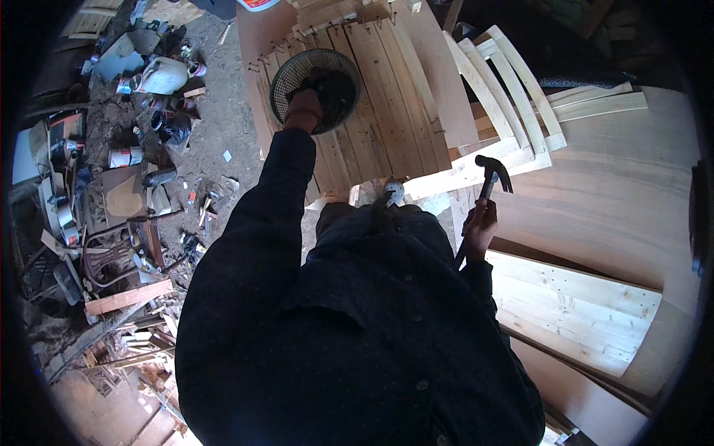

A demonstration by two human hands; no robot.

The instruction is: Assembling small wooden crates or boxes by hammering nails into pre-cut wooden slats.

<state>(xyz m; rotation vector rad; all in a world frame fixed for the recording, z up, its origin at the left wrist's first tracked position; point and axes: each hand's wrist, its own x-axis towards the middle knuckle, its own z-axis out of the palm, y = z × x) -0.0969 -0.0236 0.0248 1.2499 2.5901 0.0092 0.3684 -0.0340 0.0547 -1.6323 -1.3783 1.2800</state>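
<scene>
**A:** What are the hands up to?

**B:** Left hand [305, 110] is down inside a round mesh basket [281, 83]. Fingers are buried, so can't tell if it's gripping anything. Right hand [480, 223] is wrapped round the handle of a claw hammer [493, 165], head up, well apart from the basket.

**A:** And the basket's where?

**B:** On the left part of a slatted wooden panel [379, 97], near its far-left corner. I'd worry about that: one careless sweep of the arm could tip it and spill whatever dark stuff is inside.

**A:** Those nails [262, 62] bug me too lol.

**B:** Same. They stick up along the far edge, so a sleeve could snag or a knuckle get scratched. Also, a wide hammer swing on the right might clip the curved wooden frames [532, 97] just beside the panel.
</scene>
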